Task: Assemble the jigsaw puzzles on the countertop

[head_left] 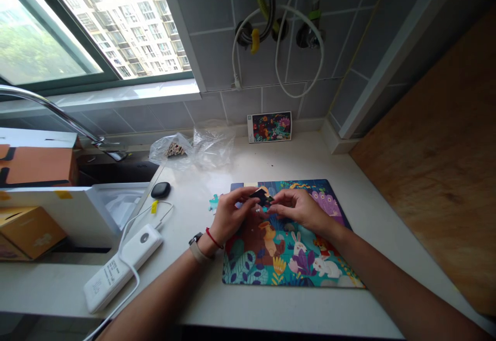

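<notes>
A colourful jigsaw puzzle with animals and plants lies flat on the counter. Over its upper part, my left hand pinches a small dark puzzle piece between thumb and fingers. My right hand closes its fingertips on the right end of the same piece. Just left of my left hand, a loose teal puzzle piece rests on the counter. The hands hide part of the puzzle's upper area.
A picture card leans against the tiled wall. Crumpled clear plastic bags lie at the back. On the left are a black oval object, a white power bank with a cable, cardboard boxes and a faucet.
</notes>
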### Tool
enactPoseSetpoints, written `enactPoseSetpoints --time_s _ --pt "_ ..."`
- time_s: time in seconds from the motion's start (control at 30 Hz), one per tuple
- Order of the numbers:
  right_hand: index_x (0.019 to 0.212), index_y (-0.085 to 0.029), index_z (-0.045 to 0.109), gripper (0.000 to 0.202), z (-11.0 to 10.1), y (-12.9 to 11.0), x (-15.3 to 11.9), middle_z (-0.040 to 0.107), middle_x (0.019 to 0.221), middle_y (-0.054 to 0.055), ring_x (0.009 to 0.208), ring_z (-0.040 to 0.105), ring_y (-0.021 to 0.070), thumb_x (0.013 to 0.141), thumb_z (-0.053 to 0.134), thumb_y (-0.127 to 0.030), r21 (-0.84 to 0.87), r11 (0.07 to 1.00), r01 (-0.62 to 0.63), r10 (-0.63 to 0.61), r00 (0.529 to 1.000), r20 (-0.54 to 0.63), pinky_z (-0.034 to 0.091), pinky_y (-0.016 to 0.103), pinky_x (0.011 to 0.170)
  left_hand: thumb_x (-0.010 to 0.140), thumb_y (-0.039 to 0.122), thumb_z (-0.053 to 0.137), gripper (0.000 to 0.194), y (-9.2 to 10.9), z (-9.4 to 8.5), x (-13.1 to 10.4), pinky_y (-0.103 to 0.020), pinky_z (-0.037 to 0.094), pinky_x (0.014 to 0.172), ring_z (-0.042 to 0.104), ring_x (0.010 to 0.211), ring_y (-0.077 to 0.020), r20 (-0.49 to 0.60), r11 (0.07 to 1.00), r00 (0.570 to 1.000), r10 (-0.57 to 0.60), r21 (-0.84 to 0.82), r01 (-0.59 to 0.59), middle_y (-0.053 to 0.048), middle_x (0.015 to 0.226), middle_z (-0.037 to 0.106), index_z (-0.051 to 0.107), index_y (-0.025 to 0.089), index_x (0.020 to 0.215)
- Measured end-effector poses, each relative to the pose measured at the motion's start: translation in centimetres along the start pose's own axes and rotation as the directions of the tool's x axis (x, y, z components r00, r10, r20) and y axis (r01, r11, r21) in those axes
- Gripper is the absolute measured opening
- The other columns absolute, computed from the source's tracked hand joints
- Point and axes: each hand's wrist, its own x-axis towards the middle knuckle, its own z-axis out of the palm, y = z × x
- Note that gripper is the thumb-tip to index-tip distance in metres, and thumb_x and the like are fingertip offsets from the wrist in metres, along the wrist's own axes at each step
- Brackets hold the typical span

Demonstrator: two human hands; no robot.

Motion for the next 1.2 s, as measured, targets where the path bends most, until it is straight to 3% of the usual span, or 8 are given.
enactPoseSetpoints --time_s 0.1,0.23,0.47,0.63,0.83,1.0,1.2 --pt "0.094 -0.019 0.077 0.041 -0.3 0.4 0.3 0.08 0.091 0.007 0.077 0.074 0.02 0.072 0.088 -0.052 -0.077 0.996 0.048 -0.051 0.998 -0.043 0.057 0.029 0.067 0.097 0.039 0.07 0.026 -1.3 -1.3 0.9 -0.029 0.063 0.075 0.078 0.085 -0.0204 -0.066 0.997 0.996 -0.066 0.024 0.067 -0.007 0.103 0.083 0.08 0.021 0.112" --pt "0.094 -0.019 0.078 0.04 -0.6 0.5 0.5 0.076 0.078 0.004 0.072 0.07 0.0188 0.076 0.085 -0.054 -0.092 0.994 0.057 -0.064 0.995 -0.076 0.054 0.029 0.063 0.101 0.041 0.065 0.028 -3.1 -2.4 1.8 -0.034 0.062 0.082 0.077 0.095 -0.0232 -0.1 0.986 0.994 -0.036 0.158 0.052 -0.008 0.108 0.082 0.081 0.021 0.111" --pt "0.092 -0.02 0.076 0.041 -0.7 0.5 0.6 0.077 0.081 0.005 0.071 0.07 0.0189 0.078 0.082 -0.057 -0.059 0.996 0.062 -0.065 0.997 -0.047 0.054 0.029 0.063 0.106 0.032 0.058 0.023 -4.2 -1.8 2.3 -0.038 0.059 0.085 0.071 0.095 -0.0234 0.067 0.895 0.982 0.175 0.405 -0.187 -0.008 0.1 0.08 0.079 0.023 0.113" --pt "0.093 -0.019 0.076 0.042 -0.9 0.9 0.8 0.079 0.088 0.007 0.071 0.069 0.0171 0.078 0.082 -0.058 -0.055 0.997 0.053 -0.055 0.998 -0.034 0.055 0.029 0.064 0.105 0.032 0.06 0.025 -3.7 -2.1 2.6 -0.043 0.057 0.097 0.068 0.109 -0.0262 0.125 0.863 0.968 0.215 0.441 -0.249 -0.01 0.114 0.076 0.072 0.021 0.124" --pt "0.092 -0.019 0.076 0.043 -1.0 0.9 0.8 0.079 0.088 0.007 0.07 0.069 0.0167 0.079 0.082 -0.06 -0.054 0.997 0.059 -0.061 0.998 -0.026 0.055 0.029 0.064 0.093 0.04 0.078 0.034 -3.3 -4.3 2.8 -0.049 0.054 0.103 0.066 0.117 -0.0302 0.338 0.831 0.921 0.192 0.443 -0.336 -0.012 0.126 0.072 0.072 0.022 0.122" --pt "0.092 -0.018 0.077 0.044 -0.9 0.9 0.8 0.079 0.087 0.007 0.07 0.069 0.0165 0.078 0.082 -0.06 -0.05 0.997 0.051 -0.053 0.998 -0.031 0.055 0.028 0.064 0.098 0.033 0.073 0.018 -4.1 -4.2 2.9 -0.046 0.057 0.101 0.069 0.111 -0.0268 0.341 0.839 0.921 0.19 0.43 -0.332 -0.01 0.119 0.076 0.078 0.023 0.113" --pt "0.091 -0.019 0.077 0.045 -1.0 0.8 0.8 0.079 0.086 0.007 0.069 0.07 0.0166 0.078 0.082 -0.062 -0.046 0.998 0.052 -0.054 0.998 -0.03 0.055 0.028 0.061 0.099 0.033 0.071 0.017 -4.7 -3.3 2.9 -0.048 0.059 0.1 0.069 0.112 -0.0274 0.313 0.825 0.924 0.218 0.447 -0.346 -0.01 0.122 0.077 0.082 0.027 0.11"
